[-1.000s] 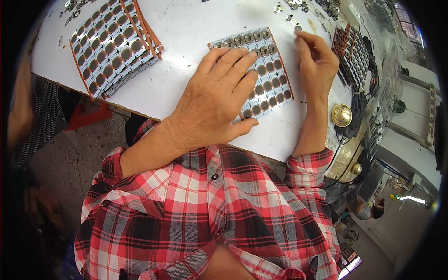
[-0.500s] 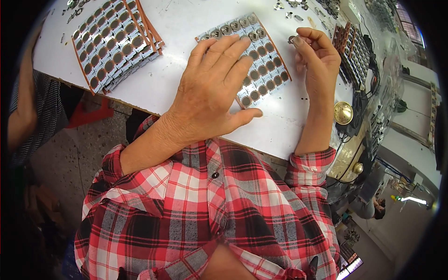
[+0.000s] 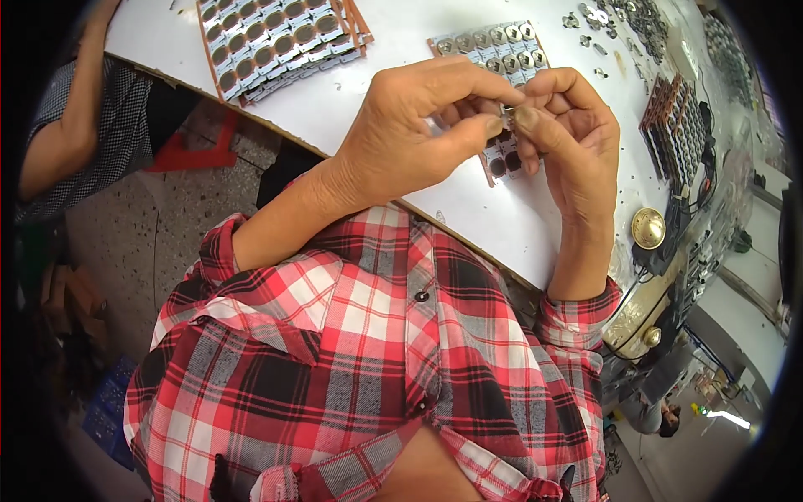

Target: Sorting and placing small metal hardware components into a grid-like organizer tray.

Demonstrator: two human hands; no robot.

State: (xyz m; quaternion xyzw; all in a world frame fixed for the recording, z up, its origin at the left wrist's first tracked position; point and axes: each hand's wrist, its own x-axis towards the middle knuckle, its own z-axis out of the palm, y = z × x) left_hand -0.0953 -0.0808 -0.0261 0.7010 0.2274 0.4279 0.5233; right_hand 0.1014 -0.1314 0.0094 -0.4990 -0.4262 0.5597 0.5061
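Close together over the white table, my left hand [image 3: 410,130] and my right hand [image 3: 577,138] meet at the fingertips. Thumb and fingers of both pinch a small shiny metal clip [image 3: 507,111], partly covered by the fingertips. Beneath them lies a circuit board panel [image 3: 505,164] with rows of round dark pads and a brown edge. Its far rows carry round metal clips [image 3: 478,40], while my hands hide much of its middle.
A stack of similar panels [image 3: 276,42] lies at the left, and another stack [image 3: 673,130] stands at the right. Loose metal clips [image 3: 631,25] are scattered at the far right. A brass-coloured dome [image 3: 648,227] and cables sit near the right edge. Another person's arm [image 3: 79,109] is at the left.
My left hand has lifted off the panel and moved right to meet my right hand at the small metal clip. The whole view has shifted, too.
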